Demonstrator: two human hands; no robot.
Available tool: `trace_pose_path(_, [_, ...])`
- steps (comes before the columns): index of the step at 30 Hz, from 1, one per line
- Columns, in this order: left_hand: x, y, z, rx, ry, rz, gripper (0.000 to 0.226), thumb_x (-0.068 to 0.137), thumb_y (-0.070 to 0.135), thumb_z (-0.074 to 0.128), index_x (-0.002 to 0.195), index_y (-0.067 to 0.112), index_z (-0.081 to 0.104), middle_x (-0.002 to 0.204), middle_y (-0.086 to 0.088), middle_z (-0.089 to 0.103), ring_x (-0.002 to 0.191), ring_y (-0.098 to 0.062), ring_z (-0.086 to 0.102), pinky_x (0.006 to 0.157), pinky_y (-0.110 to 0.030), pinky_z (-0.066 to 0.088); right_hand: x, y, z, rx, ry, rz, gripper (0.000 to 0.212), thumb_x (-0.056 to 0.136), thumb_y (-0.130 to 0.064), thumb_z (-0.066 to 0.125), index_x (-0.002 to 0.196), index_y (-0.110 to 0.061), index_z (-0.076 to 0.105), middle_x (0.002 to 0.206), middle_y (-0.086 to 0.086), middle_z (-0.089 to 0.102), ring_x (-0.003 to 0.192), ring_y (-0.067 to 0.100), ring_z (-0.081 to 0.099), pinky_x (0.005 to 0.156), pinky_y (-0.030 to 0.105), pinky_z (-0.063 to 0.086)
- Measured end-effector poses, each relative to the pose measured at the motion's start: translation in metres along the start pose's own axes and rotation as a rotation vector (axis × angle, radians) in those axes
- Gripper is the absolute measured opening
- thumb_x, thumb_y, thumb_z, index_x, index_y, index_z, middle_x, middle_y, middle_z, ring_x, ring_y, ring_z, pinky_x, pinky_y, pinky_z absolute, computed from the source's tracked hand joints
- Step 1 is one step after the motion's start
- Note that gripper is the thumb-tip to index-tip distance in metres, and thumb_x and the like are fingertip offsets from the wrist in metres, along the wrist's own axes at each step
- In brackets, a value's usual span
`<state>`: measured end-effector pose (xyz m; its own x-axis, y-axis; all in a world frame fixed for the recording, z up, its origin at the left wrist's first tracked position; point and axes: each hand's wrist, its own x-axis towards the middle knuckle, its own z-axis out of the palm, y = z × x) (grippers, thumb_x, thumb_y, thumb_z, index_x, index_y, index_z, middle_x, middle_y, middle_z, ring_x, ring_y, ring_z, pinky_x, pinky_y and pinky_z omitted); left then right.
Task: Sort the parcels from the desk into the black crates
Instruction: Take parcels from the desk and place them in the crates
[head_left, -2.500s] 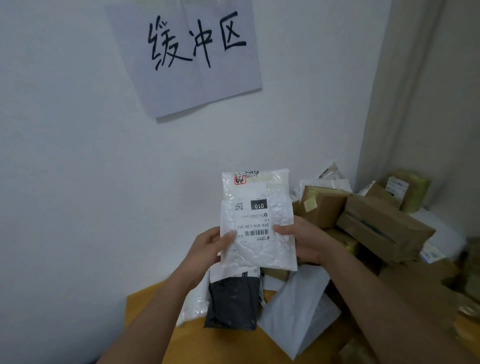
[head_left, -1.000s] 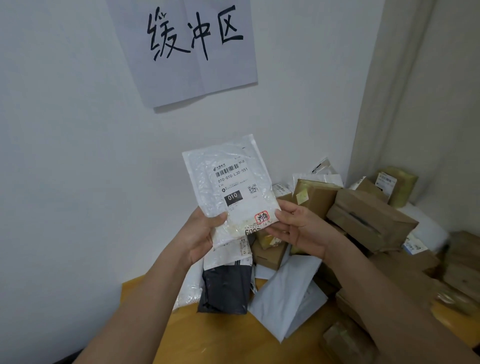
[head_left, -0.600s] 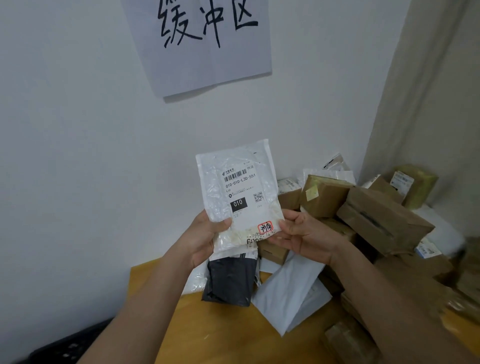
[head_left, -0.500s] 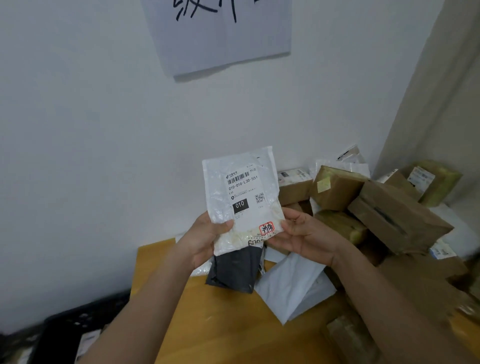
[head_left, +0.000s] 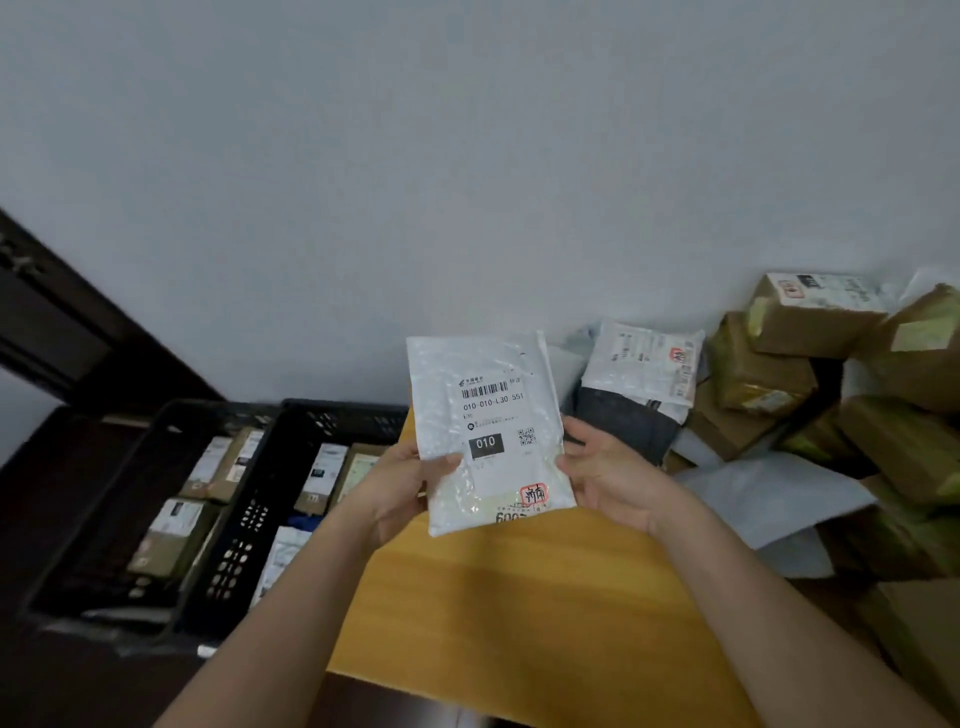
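I hold a white bubble mailer (head_left: 485, 431) upright above the left end of the wooden desk (head_left: 519, 597), its label facing me with "010" and a red stamp. My left hand (head_left: 405, 486) grips its left edge, thumb on the front. My right hand (head_left: 605, 475) holds its right edge. Two black crates stand left of the desk: a nearer crate (head_left: 311, 431) and a farther crate (head_left: 156, 441), both holding several parcels. More parcels lie on the desk: a black-and-white bag (head_left: 636, 400) and a pile of brown boxes (head_left: 810, 374).
A flat white mailer (head_left: 774, 493) lies on the desk to the right of my right hand. A dark wooden door frame (head_left: 78, 322) rises at the far left. A plain white wall (head_left: 467, 182) stands behind everything.
My view has swung left and down: the wall sign left the picture and the black crates came into sight. The mailer was turned label-upright earlier and stays held in both hands.
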<state>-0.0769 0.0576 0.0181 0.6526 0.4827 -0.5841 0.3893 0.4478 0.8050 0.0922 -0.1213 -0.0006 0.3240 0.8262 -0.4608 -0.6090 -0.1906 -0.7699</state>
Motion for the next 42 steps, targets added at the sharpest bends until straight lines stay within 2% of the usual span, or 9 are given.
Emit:
trace_pose_path(8, [-0.060,-0.031,-0.123,-0.118,0.193,0.057,0.016,0.094,-0.002,0.058,0.109,0.001,0.060,0.087,-0.010,0.072,0.064,-0.017,0.067,0.064,-0.031,0.052,0.009,0.038,0.113,-0.176,-0.071,0.027,0.042,0.098,0.000,0.050,0.134,-0.021,0.053,0.124,0.009,0.069,0.113,0.030,0.065,0.093,0.049,0.053])
trace_pose_path(10, [-0.082,-0.042,-0.162,-0.108,0.224,0.040,0.016,0.093,-0.001,0.059,0.108,0.002,0.063,0.095,-0.013,0.072,0.070,-0.019,0.067,0.067,-0.031,0.054,0.017,0.064,0.155,-0.151,-0.059,0.031,0.043,0.098,0.004,0.048,0.135,-0.017,0.053,0.122,0.013,0.069,0.112,0.034,0.065,0.094,0.052,0.052])
trace_pose_path(13, [-0.116,-0.058,-0.233,-0.120,0.279,0.022,0.015,0.094,0.005,0.061,0.108,0.007,0.067,0.102,-0.010,0.074,0.085,-0.023,0.069,0.078,-0.033,0.055,0.035,0.100,0.229,-0.159,0.025,0.055,0.042,0.096,0.011,0.045,0.131,-0.012,0.054,0.104,0.011,0.074,0.090,0.026,0.072,0.070,0.041,0.058])
trace_pose_path(17, [-0.155,-0.072,-0.328,-0.174,0.391,0.010,0.021,0.098,0.010,0.058,0.117,0.015,0.064,0.108,-0.006,0.073,0.094,-0.023,0.069,0.081,-0.034,0.055,0.056,0.135,0.321,-0.209,0.078,0.048,0.037,0.096,0.015,0.042,0.116,-0.012,0.058,0.098,0.009,0.071,0.082,0.024,0.070,0.066,0.041,0.055])
trace_pose_path(21, [-0.172,-0.084,-0.396,-0.245,0.496,-0.005,0.019,0.099,0.008,0.055,0.116,0.013,0.062,0.114,-0.008,0.069,0.086,-0.021,0.068,0.087,-0.036,0.054,0.072,0.152,0.385,-0.281,0.052,0.038,0.036,0.097,0.011,0.045,0.099,-0.020,0.062,0.097,0.009,0.072,0.076,0.023,0.072,0.059,0.039,0.058])
trace_pose_path(23, [-0.172,-0.088,-0.419,-0.298,0.537,-0.006,0.021,0.099,0.006,0.053,0.118,0.010,0.061,0.114,-0.010,0.068,0.086,-0.022,0.067,0.077,-0.033,0.055,0.085,0.158,0.404,-0.314,0.059,0.020,0.035,0.095,0.011,0.048,0.096,-0.020,0.065,0.093,0.008,0.073,0.073,0.022,0.073,0.055,0.035,0.059])
trace_pose_path(31, [-0.135,-0.088,-0.493,-0.392,0.606,-0.064,0.018,0.101,0.006,0.049,0.112,0.012,0.062,0.115,-0.010,0.066,0.091,-0.022,0.067,0.070,-0.030,0.053,0.181,0.180,0.445,-0.456,0.120,0.058,0.047,0.091,0.015,0.046,0.114,-0.019,0.069,0.102,0.013,0.075,0.087,0.031,0.074,0.079,0.054,0.059])
trace_pose_path(36, [-0.095,-0.070,-0.562,-0.243,0.667,-0.108,0.024,0.099,0.011,0.055,0.123,0.010,0.060,0.116,-0.008,0.066,0.095,-0.024,0.066,0.071,-0.031,0.053,0.260,0.195,0.486,-0.500,0.066,0.123,0.042,0.095,0.010,0.046,0.112,-0.025,0.061,0.100,0.001,0.072,0.080,0.018,0.072,0.057,0.034,0.059])
trace_pose_path(42, [-0.055,-0.041,-0.618,0.540,0.564,0.127,0.062,0.093,0.005,0.061,0.148,0.024,0.038,0.152,-0.005,0.034,0.135,-0.022,0.041,0.109,-0.039,0.041,0.317,0.216,0.534,-0.654,0.015,0.143,0.042,0.098,0.007,0.045,0.129,-0.019,0.059,0.103,-0.004,0.063,0.081,0.013,0.063,0.056,0.019,0.052])
